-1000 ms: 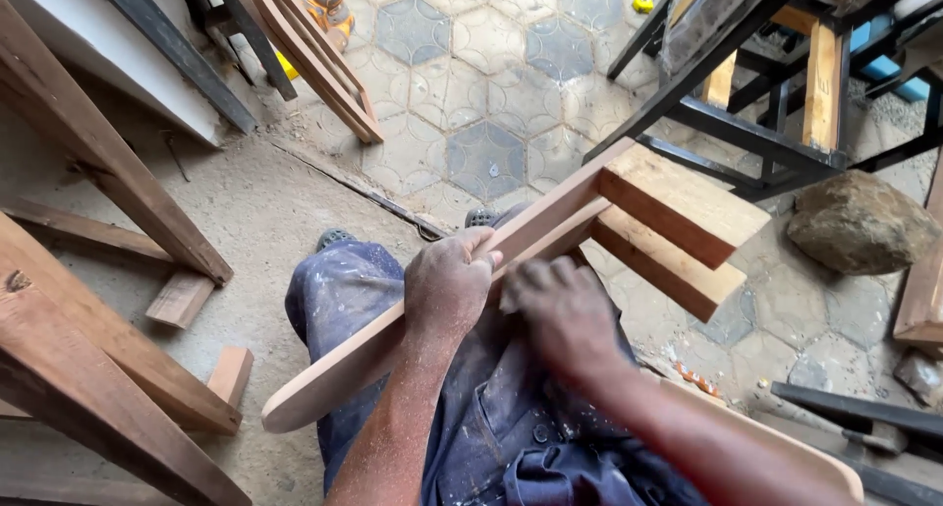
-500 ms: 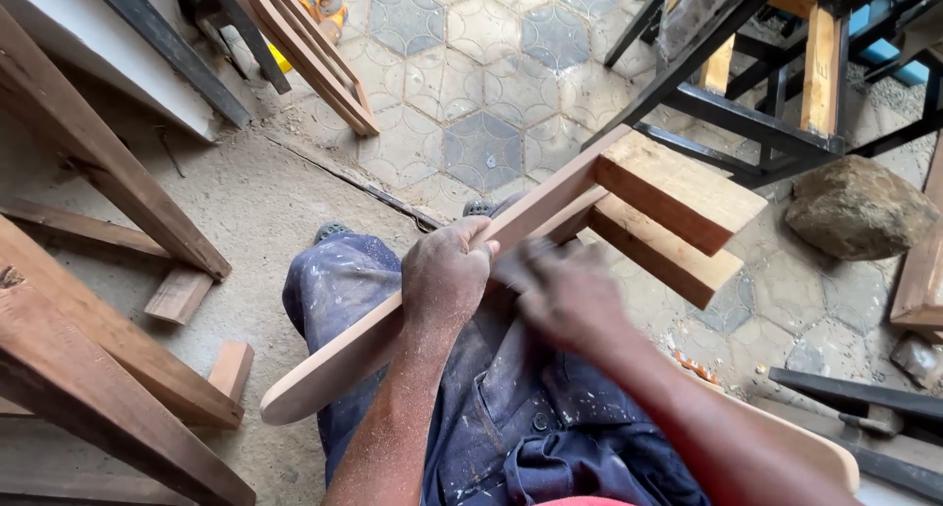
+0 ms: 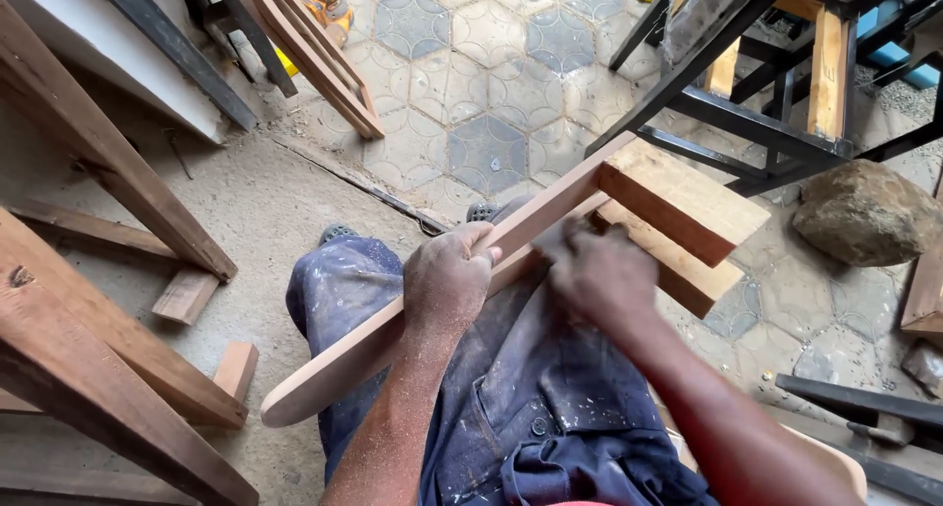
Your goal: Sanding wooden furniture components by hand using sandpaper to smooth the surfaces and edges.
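Over dusty hexagon paving, left hand (image 3: 447, 280) grips the stiff, likely weighty wooden chair part (image 3: 550, 241) mid-rail, right hand (image 3: 599, 275) closed near its blocks

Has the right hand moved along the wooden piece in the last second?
Yes, a little. The right hand has slid up the wooden piece toward its blocks, while the left hand keeps its grip.

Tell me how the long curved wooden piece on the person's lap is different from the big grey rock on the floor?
The long curved wooden piece is smooth, slim and reddish-brown; the big grey rock is lumpy, round and rough. The wooden piece lies slanted across the person's lap with the left hand gripping it and the right hand on it; the rock sits untouched on the floor. Both are solid and unpainted.
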